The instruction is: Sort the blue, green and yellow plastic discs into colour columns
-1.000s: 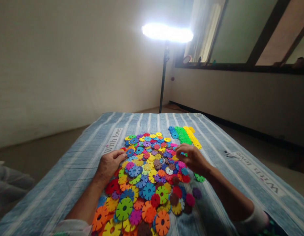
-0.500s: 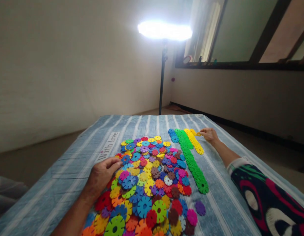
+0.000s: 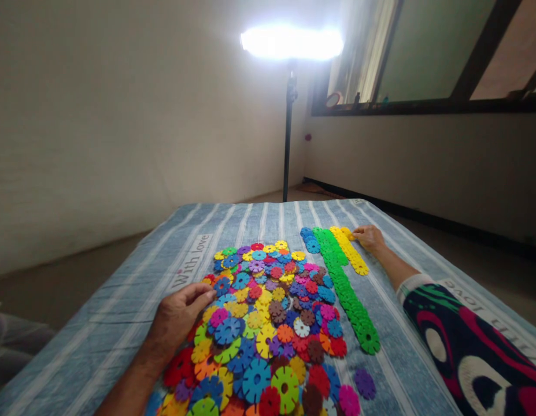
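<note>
My right hand (image 3: 369, 238) pinches a yellow notched plastic disc (image 3: 351, 236) by its edge, at the far end of a second, short yellow row. Beside it lies a longer row of overlapping yellow discs (image 3: 350, 252). Left of that run a long green row (image 3: 348, 294) with a shorter green one against it, and a short cluster of blue discs (image 3: 311, 241). My left hand (image 3: 181, 312) rests at the left edge of a mixed-colour pile of discs (image 3: 265, 315), thumb and forefinger closed together by a blue disc (image 3: 221, 285). Anything between those fingertips is hidden.
The discs lie on a blue-and-white striped cloth (image 3: 129, 300) with printed words. A purple disc (image 3: 365, 383) sits apart at the pile's right. Beyond the far edge, a bright lamp (image 3: 291, 43) stands on a black pole. A window is at the upper right.
My right hand has brought the yellow disc slightly left, against the yellow disc at the row's far end. My left hand stays by the pile. The view has shifted slightly.
</note>
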Demonstrator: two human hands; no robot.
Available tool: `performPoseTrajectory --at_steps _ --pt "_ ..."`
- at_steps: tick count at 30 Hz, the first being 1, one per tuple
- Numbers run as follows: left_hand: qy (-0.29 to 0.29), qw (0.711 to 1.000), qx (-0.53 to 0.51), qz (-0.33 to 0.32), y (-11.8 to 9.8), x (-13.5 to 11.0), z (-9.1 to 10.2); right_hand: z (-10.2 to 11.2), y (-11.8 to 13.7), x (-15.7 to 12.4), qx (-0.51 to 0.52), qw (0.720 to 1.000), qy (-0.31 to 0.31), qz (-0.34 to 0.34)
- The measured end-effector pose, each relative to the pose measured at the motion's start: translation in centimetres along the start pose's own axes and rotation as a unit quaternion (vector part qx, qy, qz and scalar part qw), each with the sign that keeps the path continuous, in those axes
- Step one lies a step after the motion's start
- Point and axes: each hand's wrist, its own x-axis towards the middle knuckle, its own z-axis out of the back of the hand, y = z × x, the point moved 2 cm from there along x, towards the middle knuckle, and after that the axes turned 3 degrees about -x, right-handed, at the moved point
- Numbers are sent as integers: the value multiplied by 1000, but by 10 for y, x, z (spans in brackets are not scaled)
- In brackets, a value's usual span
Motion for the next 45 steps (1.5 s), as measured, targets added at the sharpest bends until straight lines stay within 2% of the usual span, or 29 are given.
performPoseTrajectory --at_steps 9,16,20,24,27,30,33,36,41,45 --pt "12 1000 -18 0 1 -1 -1 2 0 -11 -1 1000 -17 12" --pt "-6 1000 -11 -7 -1 -4 0 19 10 -31 14 999 -38 24" --pt "-13 1000 4 -21 1 -3 -3 29 39 -57 45 994 -33 99" --pt "-38 998 24 -45 1 -4 -10 32 85 -102 87 977 0 193" --pt "-40 995 40 -86 -4 -9 -18 34 122 -142 119 957 32 265" --pt "-39 983 79 -160 -12 -16 -26 33 154 -177 127 941 72 304" --pt "-27 969 128 -211 -17 -22 -34 30 177 -198 97 937 109 316" --pt "-9 963 160 -215 -20 -26 -39 26 192 -204 39 946 115 300" --pt "43 959 169 -224 -29 -36 -47 14 205 -205 -33 959 126 251" --pt "78 959 152 -228 -38 -45 -53 -2 212 -214 -16 954 130 270"
